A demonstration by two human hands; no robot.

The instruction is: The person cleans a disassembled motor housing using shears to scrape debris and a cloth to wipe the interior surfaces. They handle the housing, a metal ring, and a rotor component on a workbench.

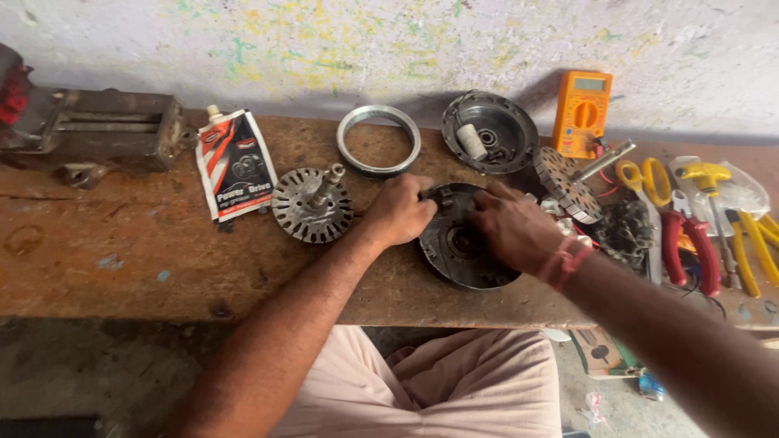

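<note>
A dark round motor housing (462, 243) lies near the table's (122, 259) front edge. The left hand (399, 209) pinches a small part at its top rim; the right hand (511, 227) presses flat on it. A rotor (312, 204) lies just left, pliers (690, 247) toward the right edge.

motor housing (454, 247) | dark round metal shell | flat on bench edge | open face up
</note>
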